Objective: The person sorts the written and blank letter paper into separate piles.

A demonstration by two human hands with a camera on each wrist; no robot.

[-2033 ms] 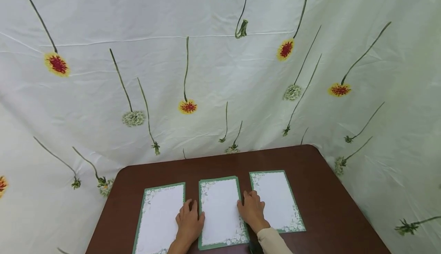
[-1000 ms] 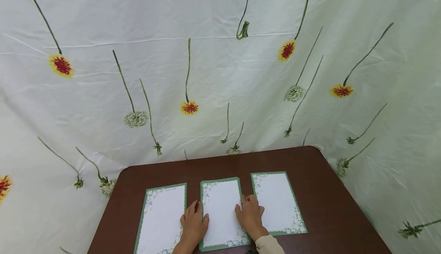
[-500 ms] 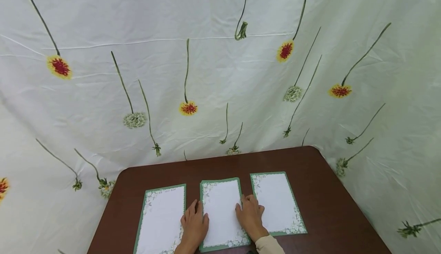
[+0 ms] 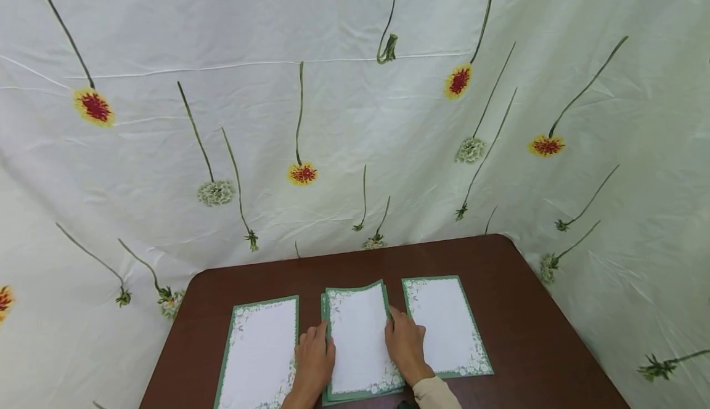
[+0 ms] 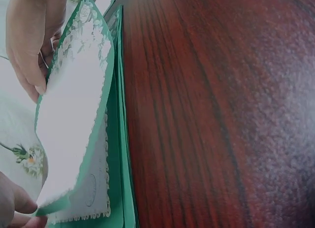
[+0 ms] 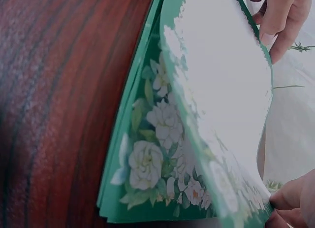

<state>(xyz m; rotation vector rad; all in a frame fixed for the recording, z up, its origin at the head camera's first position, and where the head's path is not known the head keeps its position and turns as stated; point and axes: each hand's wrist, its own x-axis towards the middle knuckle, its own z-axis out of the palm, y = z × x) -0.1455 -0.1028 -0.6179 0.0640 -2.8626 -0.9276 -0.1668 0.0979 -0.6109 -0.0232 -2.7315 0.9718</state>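
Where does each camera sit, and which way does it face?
Head: worn on the head, looking forward and down at the table, green-edged sheets and flowered cloth; left hand, right hand and a sleeve show.
Left wrist: worn there, looking across the lifted sheet toward the right hand; the left hand pinches the sheet at lower left.
Right wrist: worn there, looking the opposite way, toward the left hand; the right hand pinches the sheet at lower right.
Both wrist views share the lifted sheet and both hands.
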